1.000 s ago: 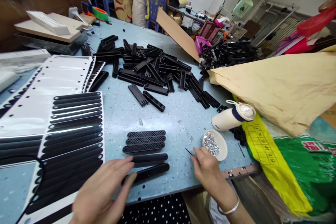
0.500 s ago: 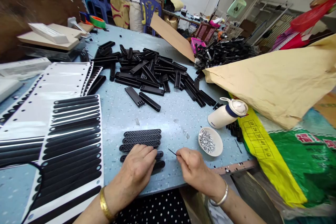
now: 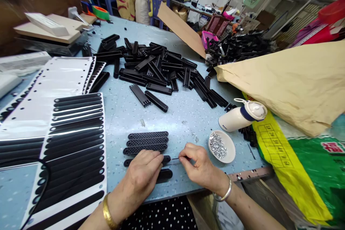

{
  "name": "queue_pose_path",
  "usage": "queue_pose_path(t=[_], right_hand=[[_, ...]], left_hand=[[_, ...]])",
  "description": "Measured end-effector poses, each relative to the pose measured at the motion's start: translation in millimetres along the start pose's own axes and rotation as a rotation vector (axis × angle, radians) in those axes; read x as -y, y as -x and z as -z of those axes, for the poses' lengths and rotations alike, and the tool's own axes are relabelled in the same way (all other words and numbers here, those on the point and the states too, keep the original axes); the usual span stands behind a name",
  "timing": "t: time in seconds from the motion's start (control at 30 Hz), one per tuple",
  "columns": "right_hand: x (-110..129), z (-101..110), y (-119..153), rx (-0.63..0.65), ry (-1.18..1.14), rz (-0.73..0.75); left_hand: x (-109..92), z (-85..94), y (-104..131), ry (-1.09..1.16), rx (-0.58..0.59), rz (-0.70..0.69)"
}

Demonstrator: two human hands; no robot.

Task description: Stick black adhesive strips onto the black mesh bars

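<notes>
My left hand (image 3: 144, 170) lies over a black plastic strip (image 3: 166, 159) with rounded ends, its fingers together and pressing the strip to the table. Between the fingertips of my right hand (image 3: 196, 163) is a thin dark rod (image 3: 175, 159), pointing left with its tip at the strip's right end. Nearer me, a second smooth black strip (image 3: 165, 175) is partly covered by the left hand. Just beyond the hand, several black strips with a lattice surface (image 3: 147, 141) lie side by side. A white bowl (image 3: 231, 149) of small silvery metal pieces (image 3: 217, 145) stands right of my right hand.
A heap of black strips (image 3: 159, 64) spreads across the table's far middle. White sheets bearing black adhesive-looking strips (image 3: 75, 143) lie at left. A cream bottle (image 3: 233, 118) lies beyond the bowl, beside brown paper (image 3: 283, 86) and a yellow-green bag (image 3: 291, 172). A person sits in the background.
My right hand has turned the rod level and brought its tip to the strip's end. My left hand still holds the strip down. The view has shifted slightly.
</notes>
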State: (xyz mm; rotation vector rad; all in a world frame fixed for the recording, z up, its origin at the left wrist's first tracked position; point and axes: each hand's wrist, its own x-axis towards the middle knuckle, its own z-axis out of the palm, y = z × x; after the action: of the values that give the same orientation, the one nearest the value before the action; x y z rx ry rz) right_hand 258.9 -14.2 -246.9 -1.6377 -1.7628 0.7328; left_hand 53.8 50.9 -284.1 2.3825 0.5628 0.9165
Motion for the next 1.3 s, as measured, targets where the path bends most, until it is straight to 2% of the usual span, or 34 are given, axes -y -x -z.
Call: queue_pose_path(t=[0.23, 0.33, 0.5, 0.6, 0.8, 0.9, 1.0, 1.07, 1.13, 1.23, 1.3], right_hand=[[-4, -2, -2, 0.033, 0.030, 0.017], [-5, -2, -5, 0.062, 0.004, -0.021], [-13, -13, -12, 0.175, -0.147, -0.195], [-17, -23, -14, 0.198, -0.255, -0.280], [-8, -24, -14, 0.151, -0.415, -0.283], [-7, -19, -8, 0.089, -0.365, -0.219], [-19, -14, 3, 0.018, -0.285, -0.216], [-29, -11, 12, -0.056, -0.126, -0.212], [-36, -9, 20, -0.127, 0.134, -0.131], [-29, -8, 23, -0.186, 0.376, 0.000], [-17, -12, 20, -0.197, 0.305, 0.019]], left_hand=[[0, 0.6, 4, 0.022, 0.010, 0.009], [-2, 3.2, 3, 0.042, 0.022, 0.031], [-3, 3.7, -1, 0.068, 0.041, 0.060], [-1, 2.8, -2, 0.052, 0.048, 0.065], [1, 0.0, 0, 0.007, 0.014, 0.045], [0, -0.6, 0, 0.006, 0.019, 0.056], [0, -0.4, 0, 0.013, 0.036, 0.071], [-1, 0.0, 0, 0.011, 0.045, 0.076], [-1, 0.2, 0, 0.007, 0.044, 0.077], [0, 0.1, 1, 0.008, 0.042, 0.076], [1, -0.9, 2, 0.010, 0.045, 0.076]])
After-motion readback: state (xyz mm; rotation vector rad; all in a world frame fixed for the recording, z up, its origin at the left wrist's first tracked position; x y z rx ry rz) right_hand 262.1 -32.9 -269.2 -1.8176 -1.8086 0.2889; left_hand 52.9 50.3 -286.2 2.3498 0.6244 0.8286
